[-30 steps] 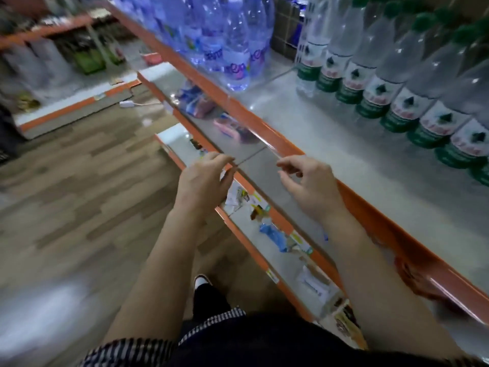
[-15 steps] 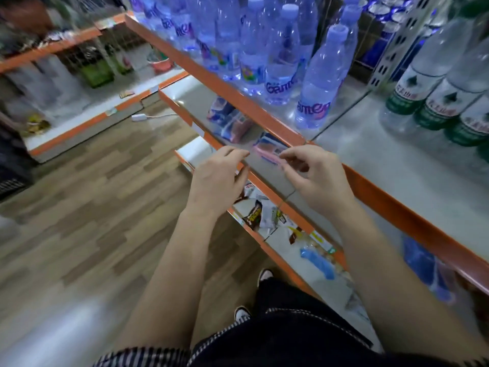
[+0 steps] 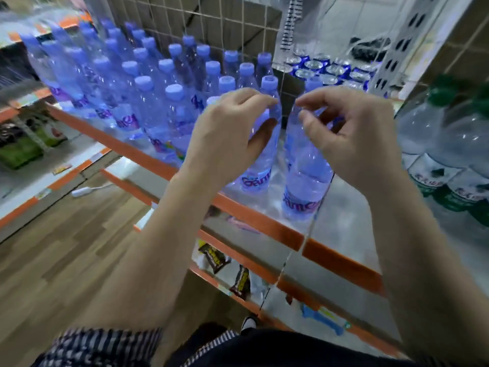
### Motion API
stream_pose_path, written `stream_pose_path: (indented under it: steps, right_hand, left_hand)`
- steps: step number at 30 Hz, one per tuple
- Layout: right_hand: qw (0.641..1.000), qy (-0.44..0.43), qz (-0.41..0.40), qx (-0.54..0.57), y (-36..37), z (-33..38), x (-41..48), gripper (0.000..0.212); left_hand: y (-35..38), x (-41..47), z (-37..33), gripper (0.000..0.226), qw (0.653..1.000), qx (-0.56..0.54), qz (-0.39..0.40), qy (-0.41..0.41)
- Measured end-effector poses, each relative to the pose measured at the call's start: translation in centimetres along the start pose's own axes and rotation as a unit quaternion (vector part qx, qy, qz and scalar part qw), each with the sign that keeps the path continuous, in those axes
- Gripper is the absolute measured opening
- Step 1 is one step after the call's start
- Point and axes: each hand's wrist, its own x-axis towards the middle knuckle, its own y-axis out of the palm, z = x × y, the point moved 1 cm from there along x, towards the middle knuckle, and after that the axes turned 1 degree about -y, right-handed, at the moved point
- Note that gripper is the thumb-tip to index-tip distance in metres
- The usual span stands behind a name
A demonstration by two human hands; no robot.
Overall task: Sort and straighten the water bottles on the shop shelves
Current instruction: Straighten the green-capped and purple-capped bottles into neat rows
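Many blue-capped water bottles [image 3: 148, 107] stand in rows on the orange-edged shelf [image 3: 254, 215]. Two stand at the front right of the group. My left hand [image 3: 227, 133] curls round the shoulder of the front blue bottle [image 3: 258, 173], with its fingers above and its thumb below. My right hand [image 3: 352, 139] has its fingers and thumb curled at the neck of the rightmost blue bottle [image 3: 304, 192], whose cap shows above them. Green-capped bottles [image 3: 449, 144] fill the right side of the shelf.
A wire mesh divider [image 3: 238, 27] stands behind the blue bottles, with blue cans [image 3: 328, 72] beyond it. Lower shelves hold snack packets [image 3: 214, 258]. Wood-pattern floor [image 3: 66, 247] lies to the left, and another low shelf [image 3: 23, 207] runs along the far left.
The view swung up and left along the shelf. Both hands rose from in front of the shelf edge to the two front blue bottles and opened their fingers around them.
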Motion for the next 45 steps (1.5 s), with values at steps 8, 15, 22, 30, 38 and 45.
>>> stream_pose_path:
  steps: [8, 15, 22, 30, 38, 45]
  right_hand:
    - [0.976, 0.104, 0.086, -0.171, -0.8, -4.1, 6.5, 0.017]
    - [0.919, 0.249, 0.205, -0.229, 0.6, -5.1, 7.7, 0.033]
    - [0.896, 0.321, 0.182, -0.249, 1.6, -5.3, 7.7, 0.029]
    - [0.894, 0.330, 0.168, -0.253, 0.1, -8.0, 8.9, 0.029]
    - [0.889, 0.291, 0.212, -0.284, -0.2, -12.4, 13.5, 0.031]
    - [0.866, 0.286, 0.216, -0.349, 1.2, -15.4, 14.9, 0.028]
  left_hand:
    - [4.3, 11.8, 4.5, 0.037, 0.980, -0.051, 0.166, 0.095]
    - [9.1, 17.9, 5.8, 0.048, 0.923, -0.036, 0.316, 0.218]
    - [12.7, 20.4, 5.6, 0.043, 0.869, -0.016, 0.393, 0.301]
    - [15.3, 21.9, 6.8, 0.047, 0.855, -0.002, 0.414, 0.313]
    - [17.0, 24.7, 8.5, 0.038, 0.855, -0.032, 0.434, 0.282]
    - [17.7, 24.8, 9.2, 0.041, 0.868, -0.071, 0.434, 0.229]
